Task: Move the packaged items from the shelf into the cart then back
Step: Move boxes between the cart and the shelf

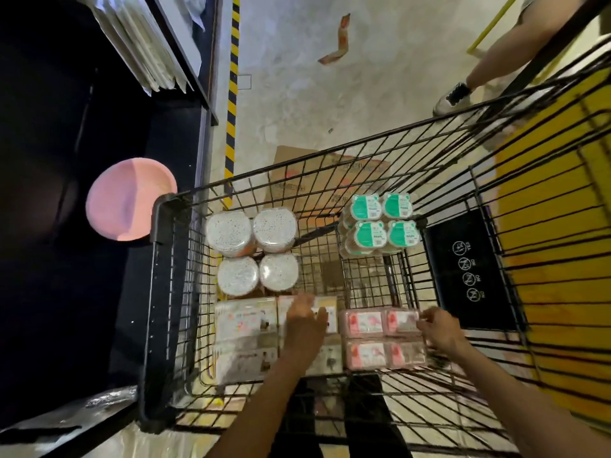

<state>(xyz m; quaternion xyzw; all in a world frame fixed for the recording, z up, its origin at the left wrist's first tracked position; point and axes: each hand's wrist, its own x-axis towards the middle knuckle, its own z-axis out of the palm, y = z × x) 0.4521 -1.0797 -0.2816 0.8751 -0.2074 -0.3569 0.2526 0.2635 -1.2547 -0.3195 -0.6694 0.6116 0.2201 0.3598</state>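
Observation:
A black wire cart holds several packs. A pack of white-lidded round tubs lies at its far left, and a pack of green-labelled tubs sits at the far right. Near me lie a pale boxed pack on the left and a pink boxed pack on the right. My left hand rests flat, fingers apart, on the right part of the pale pack. My right hand touches the pink pack's right edge with bent fingers; a grip cannot be confirmed.
A dark shelf unit stands to the left with a pink round plate and white flat packs above. Another person's leg and shoe are beyond the cart. Flattened cardboard lies on the floor.

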